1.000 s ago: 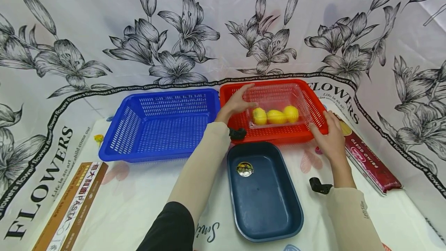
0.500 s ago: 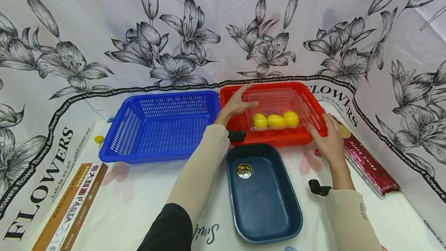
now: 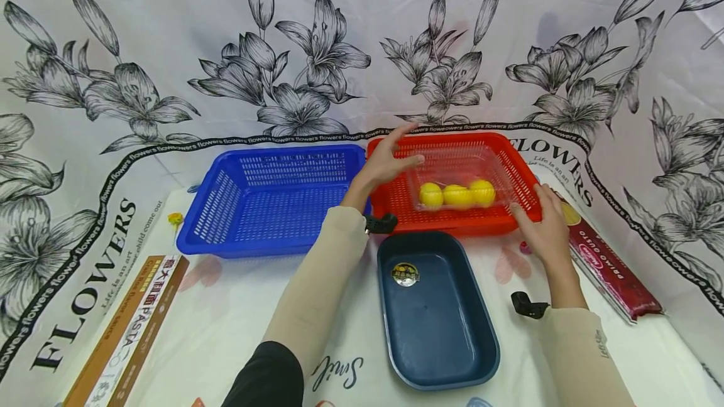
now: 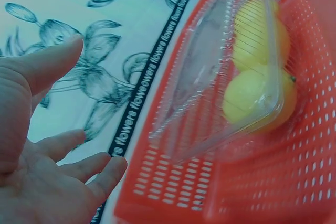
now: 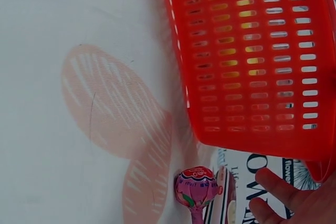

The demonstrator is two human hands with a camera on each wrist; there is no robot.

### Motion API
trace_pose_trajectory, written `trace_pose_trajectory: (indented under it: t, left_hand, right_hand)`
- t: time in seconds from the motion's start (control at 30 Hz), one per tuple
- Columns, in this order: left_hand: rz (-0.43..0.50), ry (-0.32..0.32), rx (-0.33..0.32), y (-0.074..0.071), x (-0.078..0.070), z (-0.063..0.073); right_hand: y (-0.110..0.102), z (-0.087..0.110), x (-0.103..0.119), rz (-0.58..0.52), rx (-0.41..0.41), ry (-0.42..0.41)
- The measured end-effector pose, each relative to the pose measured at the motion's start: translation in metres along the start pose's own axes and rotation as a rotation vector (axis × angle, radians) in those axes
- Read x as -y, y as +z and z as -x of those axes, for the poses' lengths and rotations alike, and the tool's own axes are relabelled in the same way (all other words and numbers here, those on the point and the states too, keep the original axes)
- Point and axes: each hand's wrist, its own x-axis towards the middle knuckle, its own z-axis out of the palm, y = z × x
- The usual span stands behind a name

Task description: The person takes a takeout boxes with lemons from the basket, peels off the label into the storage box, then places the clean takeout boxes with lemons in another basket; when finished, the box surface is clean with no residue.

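Observation:
In the head view, a clear plastic box (image 3: 460, 165) with three yellow lemons (image 3: 457, 195) sits inside the red basket (image 3: 390, 196). My left hand (image 3: 381, 165) hovers over the basket's left side, fingers spread, thumb pointing toward the box. The left wrist view shows that hand (image 4: 47, 166) holding nothing, apart from the box (image 4: 210, 82). My right hand (image 3: 548, 225) is at the basket's front right corner, fingers extended around the outside and thumb near the rim. Only some of its fingers (image 5: 278, 187) appear in the right wrist view, below the basket wall (image 5: 252, 98); contact there is unclear.
A blue basket (image 3: 271, 206) stands left of the red one. In front is a dark blue tray (image 3: 435, 313). A pasta box (image 3: 127, 331) lies at left, a red packet (image 3: 611, 262) at right. A lollipop (image 5: 197, 187) lies beside the red basket.
My left hand has risen slightly and drawn back from the box, its fingers still spread. The right hand keeps its place at the basket corner. The head view has shifted a little.

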Motion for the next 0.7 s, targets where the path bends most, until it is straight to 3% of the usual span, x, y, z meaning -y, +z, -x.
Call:
trace_pose_trajectory:
  t: [0.27, 0.7]
  left_hand:
    - [-0.015, -0.011, -0.055, -0.020, -0.005, 0.021]
    - [-0.100, 0.018, -0.174, -0.054, -0.002, 0.075]
  right_hand:
    - [0.001, -0.008, -0.003, 0.010, 0.012, 0.010]
    - [-0.015, -0.017, -0.004, 0.059, 0.035, 0.001]
